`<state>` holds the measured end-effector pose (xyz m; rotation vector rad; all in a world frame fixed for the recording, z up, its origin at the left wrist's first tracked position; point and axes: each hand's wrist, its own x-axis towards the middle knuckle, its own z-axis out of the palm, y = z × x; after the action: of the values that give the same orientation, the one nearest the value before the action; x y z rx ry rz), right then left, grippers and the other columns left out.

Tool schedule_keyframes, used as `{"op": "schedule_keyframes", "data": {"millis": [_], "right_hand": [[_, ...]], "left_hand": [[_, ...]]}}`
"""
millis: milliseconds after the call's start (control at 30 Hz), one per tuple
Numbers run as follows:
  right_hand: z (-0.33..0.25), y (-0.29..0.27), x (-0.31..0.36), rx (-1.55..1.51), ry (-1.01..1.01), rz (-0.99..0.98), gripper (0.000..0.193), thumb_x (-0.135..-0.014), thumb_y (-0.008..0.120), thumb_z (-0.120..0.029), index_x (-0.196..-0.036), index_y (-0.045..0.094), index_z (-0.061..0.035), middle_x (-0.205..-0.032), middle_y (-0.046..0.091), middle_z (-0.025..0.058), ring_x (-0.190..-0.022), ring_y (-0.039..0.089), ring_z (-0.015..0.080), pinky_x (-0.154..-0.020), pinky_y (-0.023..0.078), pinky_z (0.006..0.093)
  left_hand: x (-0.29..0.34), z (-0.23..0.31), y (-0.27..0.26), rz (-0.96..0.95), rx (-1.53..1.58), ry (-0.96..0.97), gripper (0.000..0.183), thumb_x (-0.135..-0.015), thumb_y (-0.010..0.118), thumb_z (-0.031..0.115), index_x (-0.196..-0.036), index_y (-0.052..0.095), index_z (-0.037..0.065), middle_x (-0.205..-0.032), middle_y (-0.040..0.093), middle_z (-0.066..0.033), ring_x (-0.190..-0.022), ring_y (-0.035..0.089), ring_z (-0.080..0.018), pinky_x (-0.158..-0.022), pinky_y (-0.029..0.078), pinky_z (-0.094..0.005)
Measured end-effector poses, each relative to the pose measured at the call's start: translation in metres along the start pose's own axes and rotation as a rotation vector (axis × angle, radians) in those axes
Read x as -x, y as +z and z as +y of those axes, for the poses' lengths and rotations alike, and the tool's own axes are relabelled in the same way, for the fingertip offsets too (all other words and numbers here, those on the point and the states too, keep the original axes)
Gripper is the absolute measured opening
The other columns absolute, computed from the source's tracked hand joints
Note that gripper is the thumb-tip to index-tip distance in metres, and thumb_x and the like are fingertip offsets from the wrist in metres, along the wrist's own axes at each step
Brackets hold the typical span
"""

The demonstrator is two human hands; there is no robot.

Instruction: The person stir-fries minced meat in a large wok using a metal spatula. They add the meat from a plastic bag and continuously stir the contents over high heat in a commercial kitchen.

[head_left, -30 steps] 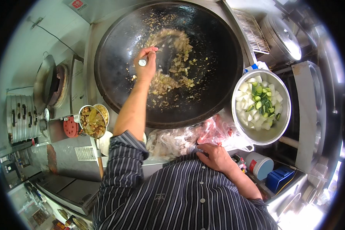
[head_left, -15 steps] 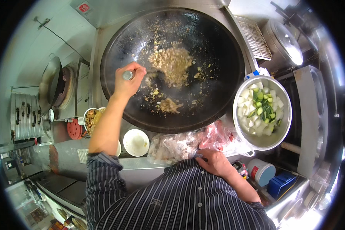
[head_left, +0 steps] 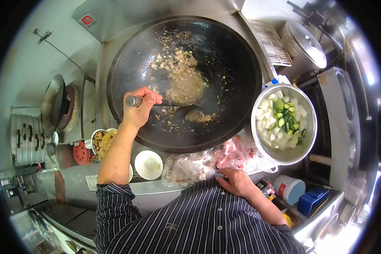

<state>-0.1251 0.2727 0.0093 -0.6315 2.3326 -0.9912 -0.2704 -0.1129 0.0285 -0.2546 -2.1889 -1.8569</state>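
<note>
My left hand [head_left: 142, 106] is wrapped round the handle of a wok spatula [head_left: 173, 103], over the left side of a large black wok [head_left: 237, 80]. The spatula's blade end lies low among the food and is partly hidden. Chopped pale food bits [head_left: 185, 80] in oil or sauce are spread across the wok's middle, with a brownish clump [head_left: 198, 116] near the blade. At the counter's front edge, against my striped shirt, rests my right hand [head_left: 238, 183]. Its fingers are curled; whatever they grip is hidden. Clear plastic bags of meat [head_left: 190, 167] lie close by.
Right of the wok stands a steel bowl [head_left: 313, 127] of white chunks and green slices. A white bowl [head_left: 149, 165] and a container of brown pieces [head_left: 100, 143] sit at front left. Back right are a wire rack [head_left: 271, 42] and a lidded pot [head_left: 305, 44].
My left hand has come slightly nearer and tilted the spatula, whose shaft now points right across the wok. The food has shifted. My right hand stays in place.
</note>
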Motion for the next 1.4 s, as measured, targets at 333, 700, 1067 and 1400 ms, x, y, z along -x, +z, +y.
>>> {"op": "schedule_keyframes", "data": {"millis": [333, 700, 1067, 1400], "right_hand": [[-0.004, -0.002, -0.004, 0.084, -0.120, 0.007, 0.031, -0.090, 0.069, -0.026, -0.109, 0.068, -0.0016, -0.094, 0.072, 0.0205, -0.085, 0.070, 0.0379, -0.075, 0.057, 0.0444], [0.009, 0.006, 0.005, -0.027, -0.065, 0.084, 0.032, -0.089, 0.070, -0.025, -0.110, 0.068, -0.0010, -0.091, 0.071, 0.0203, -0.081, 0.070, 0.0374, -0.072, 0.057, 0.0438], [0.001, 0.004, 0.005, 0.066, -0.109, 0.063, 0.030, -0.089, 0.069, -0.024, -0.110, 0.068, -0.0023, -0.089, 0.071, 0.0198, -0.079, 0.070, 0.0379, -0.071, 0.056, 0.0447], [0.000, 0.005, 0.001, 0.005, -0.062, 0.011, 0.031, -0.090, 0.068, -0.025, -0.111, 0.067, -0.0023, -0.091, 0.071, 0.0211, -0.082, 0.069, 0.0392, -0.074, 0.056, 0.0459]], "left_hand": [[-0.038, -0.115, 0.056, 0.472, 0.101, -0.015, 0.015, -0.096, 0.058, 0.005, -0.094, 0.072, 0.001, -0.089, 0.071, 0.0010, -0.066, 0.052, -0.0028, -0.058, 0.041, -0.0218], [-0.019, 0.012, -0.028, -0.071, -0.361, -0.130, 0.017, -0.093, 0.061, 0.012, -0.088, 0.073, 0.001, -0.080, 0.072, -0.0052, -0.074, 0.061, -0.0080, -0.068, 0.049, -0.0251], [-0.025, -0.090, 0.034, 0.224, -0.017, -0.094, 0.014, -0.096, 0.060, 0.010, -0.093, 0.071, 0.002, -0.094, 0.073, -0.0009, -0.076, 0.056, -0.0063, -0.072, 0.047, -0.0258], [-0.032, -0.009, -0.017, 0.069, -0.412, -0.037, 0.016, -0.090, 0.064, 0.014, -0.084, 0.073, 0.002, -0.071, 0.068, -0.0007, -0.061, 0.055, -0.0066, -0.057, 0.044, -0.0261]]}}
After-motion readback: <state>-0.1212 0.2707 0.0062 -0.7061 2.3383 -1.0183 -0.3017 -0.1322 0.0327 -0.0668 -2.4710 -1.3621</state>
